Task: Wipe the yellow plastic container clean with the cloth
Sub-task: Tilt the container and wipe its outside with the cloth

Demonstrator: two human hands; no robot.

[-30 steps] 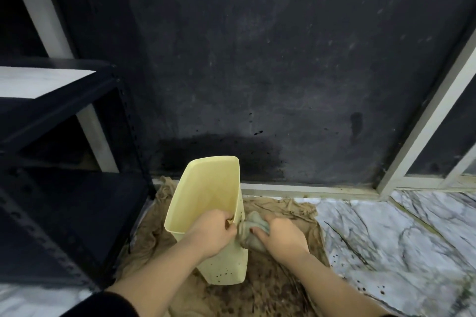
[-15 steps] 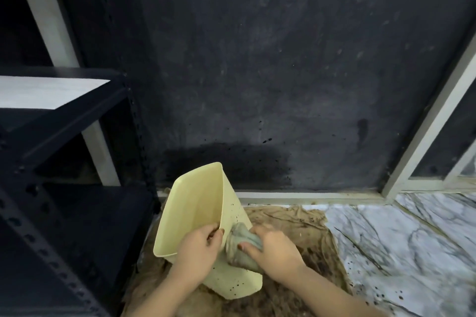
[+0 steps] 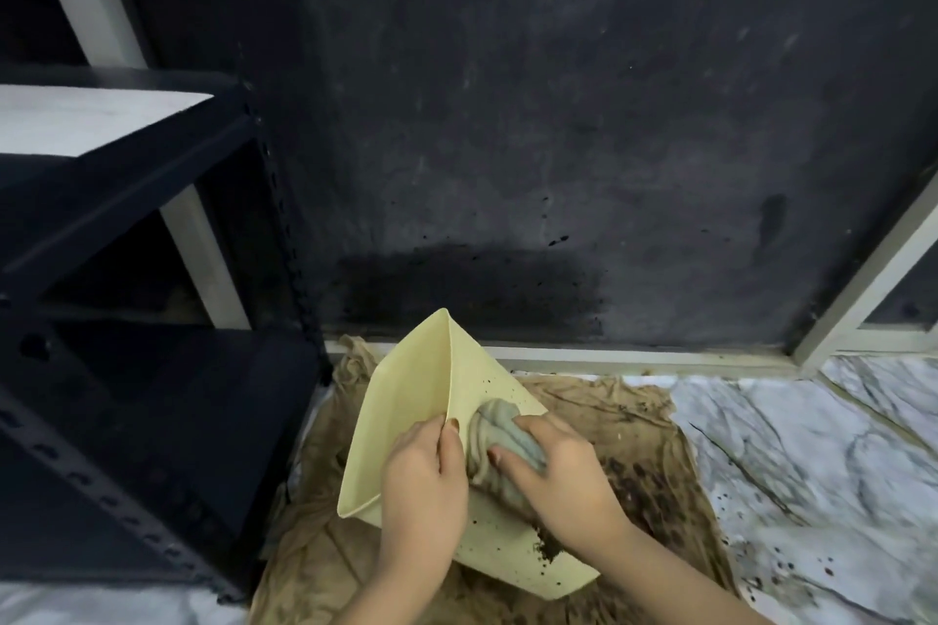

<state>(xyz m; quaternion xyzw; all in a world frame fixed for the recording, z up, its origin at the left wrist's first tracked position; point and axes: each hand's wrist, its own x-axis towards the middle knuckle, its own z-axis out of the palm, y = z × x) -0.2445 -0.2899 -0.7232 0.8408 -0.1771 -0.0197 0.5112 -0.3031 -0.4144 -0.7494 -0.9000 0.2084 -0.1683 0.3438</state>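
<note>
The yellow plastic container (image 3: 406, 401) is tipped to the left, its open mouth facing left and its speckled outer side turned up. My left hand (image 3: 424, 482) grips its near rim, thumb over the edge. My right hand (image 3: 553, 477) presses a bunched grey-green cloth (image 3: 495, 442) against that dirty outer side. Dark soil specks dot the wall, with a clump of dirt near the lower corner beside my right wrist.
A stained brown sheet (image 3: 649, 452) lies under the container on the marble floor (image 3: 822, 462), with soil scattered at the right. A black metal shelf rack (image 3: 152, 371) stands close at the left. The dark wall (image 3: 558, 142) is right behind.
The container has tipped further to the left from near upright. My right hand and the cloth have slid along its outer side. The view has moved closer.
</note>
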